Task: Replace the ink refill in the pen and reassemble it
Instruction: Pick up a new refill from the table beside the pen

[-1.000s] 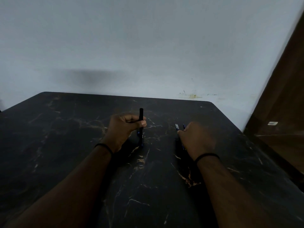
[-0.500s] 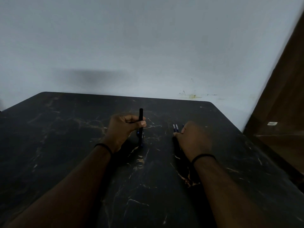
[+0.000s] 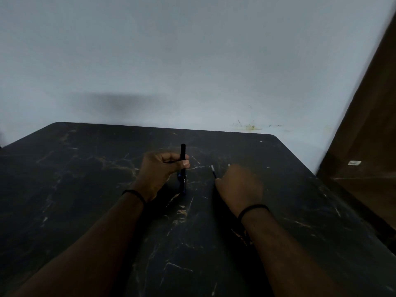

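Observation:
My left hand [image 3: 159,169] grips a black pen [image 3: 183,168] upright over the dark marbled table [image 3: 85,189]; a blue part shows just below my fingers. My right hand [image 3: 239,187] rests knuckles-up on the table to the right. A thin refill [image 3: 213,171] with a pale tip pokes out from under its fingers, and a second pale tip [image 3: 228,165] shows beside it. The hand hides the rest of both pieces, so the grip itself is not visible.
A pale wall [image 3: 192,61] stands right behind the table's far edge. A brown wooden panel [image 3: 368,136] rises at the right, past the table's right edge. Both wrists wear a black band.
My right hand has shifted slightly left and toward me, and the thin pieces under it have moved with it. The left hand and the pen have stayed in place.

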`<state>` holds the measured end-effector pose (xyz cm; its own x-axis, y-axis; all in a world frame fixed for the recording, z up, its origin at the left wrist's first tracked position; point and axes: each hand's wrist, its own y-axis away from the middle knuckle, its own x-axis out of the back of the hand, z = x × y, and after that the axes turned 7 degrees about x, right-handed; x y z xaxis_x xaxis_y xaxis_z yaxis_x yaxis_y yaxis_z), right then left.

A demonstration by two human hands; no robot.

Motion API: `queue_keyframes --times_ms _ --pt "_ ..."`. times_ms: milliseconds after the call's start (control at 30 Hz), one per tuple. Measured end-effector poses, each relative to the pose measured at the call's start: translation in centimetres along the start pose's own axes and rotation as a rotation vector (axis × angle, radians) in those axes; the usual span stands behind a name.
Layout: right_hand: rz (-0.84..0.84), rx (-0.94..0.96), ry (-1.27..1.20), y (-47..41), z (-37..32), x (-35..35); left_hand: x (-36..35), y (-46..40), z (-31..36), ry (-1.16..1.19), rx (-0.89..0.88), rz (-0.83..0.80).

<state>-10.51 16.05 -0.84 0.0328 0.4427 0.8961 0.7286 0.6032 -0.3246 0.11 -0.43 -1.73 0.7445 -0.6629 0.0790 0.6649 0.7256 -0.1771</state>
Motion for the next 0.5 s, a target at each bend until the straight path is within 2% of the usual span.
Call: queue_keyframes --times_ms 233,367,433,500 --pt "-0.114 0.155 0.111 0.9 -1.6 0.7 0.0 0.1 0.1 -0.027 -0.006 0.002" --pt "-0.175 0.183 0.012 1.2 -2.4 0.9 -0.2 0.3 0.2 -0.002 -0.022 0.014" --pt "-0.126 0.175 -0.109 0.9 -2.6 1.1 -0.1 0.2 0.3 0.013 -0.026 0.011" --pt "0.046 0.196 -0.269 0.6 -2.7 1.2 -0.1 0.3 0.4 0.013 -0.029 0.013"
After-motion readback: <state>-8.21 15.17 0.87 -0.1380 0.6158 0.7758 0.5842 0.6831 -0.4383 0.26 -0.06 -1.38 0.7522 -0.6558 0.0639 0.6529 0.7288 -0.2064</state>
